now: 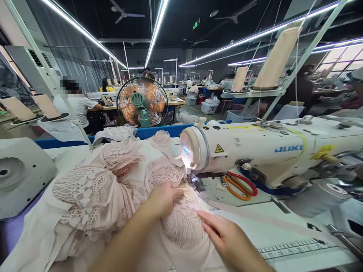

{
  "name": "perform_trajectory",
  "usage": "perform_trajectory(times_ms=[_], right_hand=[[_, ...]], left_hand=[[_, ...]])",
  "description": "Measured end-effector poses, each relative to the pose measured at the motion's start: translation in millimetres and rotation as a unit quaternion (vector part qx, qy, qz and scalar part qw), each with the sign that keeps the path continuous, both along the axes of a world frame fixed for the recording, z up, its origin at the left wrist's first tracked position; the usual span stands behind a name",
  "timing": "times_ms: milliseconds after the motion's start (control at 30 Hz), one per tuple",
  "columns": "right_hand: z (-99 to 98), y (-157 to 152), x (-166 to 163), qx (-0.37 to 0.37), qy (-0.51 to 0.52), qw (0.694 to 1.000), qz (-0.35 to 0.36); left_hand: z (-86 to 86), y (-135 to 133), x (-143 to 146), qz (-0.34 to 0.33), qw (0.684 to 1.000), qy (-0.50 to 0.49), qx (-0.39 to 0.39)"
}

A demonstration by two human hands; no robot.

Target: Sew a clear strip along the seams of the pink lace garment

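A pale pink lace bra [184, 223] lies on the white table with its upper edge under the needle area [190, 182] of a white sewing machine [244, 147]. My left hand [164, 198] is closed on the lace between the two cups, just left of the needle. At the lower cup's right edge, my right hand [227, 236] holds the fabric with its fingertips, thumb side toward the machine. The other cup [163, 175] lies beyond my left hand. A pale strip [266, 219] runs across the table at the right.
A heap of lace bras [87, 196] is piled at the left. Orange-handled scissors [238, 189] and a red-handled tool [246, 181] lie by the machine bed. A printed ruler [292, 249] is at front right. Beyond stand a fan [141, 102], thread cones [278, 56] and other people.
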State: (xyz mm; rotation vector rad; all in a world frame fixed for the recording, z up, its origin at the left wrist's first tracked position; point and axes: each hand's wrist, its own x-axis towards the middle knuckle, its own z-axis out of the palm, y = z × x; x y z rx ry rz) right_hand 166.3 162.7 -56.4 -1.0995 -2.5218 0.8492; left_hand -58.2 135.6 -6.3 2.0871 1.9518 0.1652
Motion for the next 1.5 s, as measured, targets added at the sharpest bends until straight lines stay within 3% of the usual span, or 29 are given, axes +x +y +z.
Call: perform_trajectory(times_ms=[267,933,1500], right_hand=[[10.7,11.9,0.1,0.045,-0.041,0.998,0.003],[16.4,28.3,-8.2,0.074,-0.107,0.991,0.031],[29.2,31.7,-27.3,0.115,-0.192,0.975,-0.005]], left_hand=[[7.5,4.9,27.0,0.000,0.994,0.105,-0.042],[5.1,14.5,34.3,0.033,0.995,0.092,-0.020],[8.0,18.8,22.9,0.080,0.995,0.062,0.014]])
